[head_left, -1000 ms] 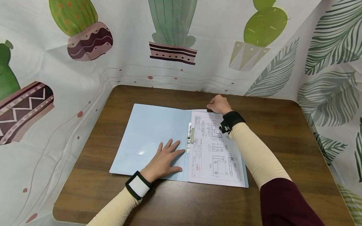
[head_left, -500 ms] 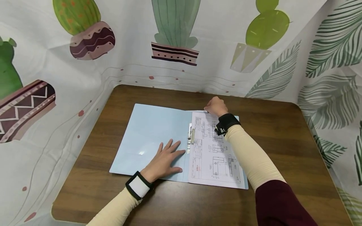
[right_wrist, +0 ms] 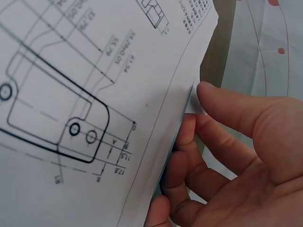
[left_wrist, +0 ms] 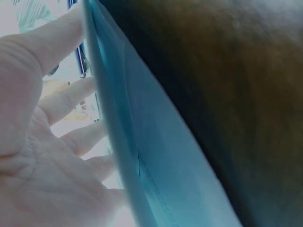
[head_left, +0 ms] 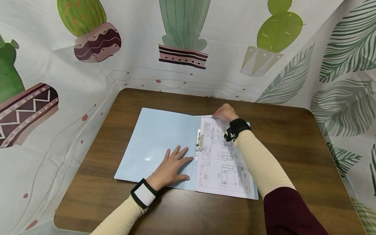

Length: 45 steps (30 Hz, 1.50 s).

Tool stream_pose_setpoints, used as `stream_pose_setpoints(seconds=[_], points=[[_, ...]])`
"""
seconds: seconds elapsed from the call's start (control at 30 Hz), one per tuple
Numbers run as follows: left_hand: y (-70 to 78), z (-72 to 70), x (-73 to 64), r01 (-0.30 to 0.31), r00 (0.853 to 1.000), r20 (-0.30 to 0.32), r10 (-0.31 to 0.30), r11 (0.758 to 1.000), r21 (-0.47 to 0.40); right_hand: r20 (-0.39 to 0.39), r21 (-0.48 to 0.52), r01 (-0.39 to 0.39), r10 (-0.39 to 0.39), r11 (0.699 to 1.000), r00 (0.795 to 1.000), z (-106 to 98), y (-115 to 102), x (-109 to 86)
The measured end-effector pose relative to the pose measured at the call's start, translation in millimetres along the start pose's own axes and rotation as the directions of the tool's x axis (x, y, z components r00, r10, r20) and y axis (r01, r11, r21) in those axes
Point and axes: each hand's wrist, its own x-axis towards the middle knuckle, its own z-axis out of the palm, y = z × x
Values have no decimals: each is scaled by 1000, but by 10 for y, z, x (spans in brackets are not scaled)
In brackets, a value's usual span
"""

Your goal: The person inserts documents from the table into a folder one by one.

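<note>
An open light blue folder (head_left: 155, 133) lies on the wooden table. Its right half bears white sheets (head_left: 215, 178) printed with technical drawings, and a metal clip (head_left: 201, 143) sits along the spine. My left hand (head_left: 169, 168) rests spread on the folder's left half, fingertips reaching toward the spine. In the left wrist view the folder's blue edge (left_wrist: 111, 127) passes in front of the fingers. At the top edge of the sheets, my right hand (head_left: 225, 113) pinches paper between thumb and curled fingers. The right wrist view shows a white paper edge (right_wrist: 194, 103) by the thumb tip.
The brown table (head_left: 293, 147) has rounded corners and extends around the folder. Behind it hangs a white cloth (head_left: 223, 26) printed with cacti and leaves.
My right hand has shifted slightly left and toward me along the sheets' top edge. The left hand has kept its place on the folder. The head view has tilted a little.
</note>
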Motion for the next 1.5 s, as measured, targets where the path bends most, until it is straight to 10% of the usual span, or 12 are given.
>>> stream_pose_setpoints(seconds=[0.57,1.0,1.5], points=[[12,-29,-8,3,1000,6,-3,1000,11,-101,37,119,-115,992,988,29,34,-26],[-25,-7,-16,2,1000,11,-2,1000,10,-259,52,237,-216,970,941,-85,111,23],[-1,-17,-31,4,1000,23,-4,1000,-7,-203,77,228,-208,971,957,-177,230,31]])
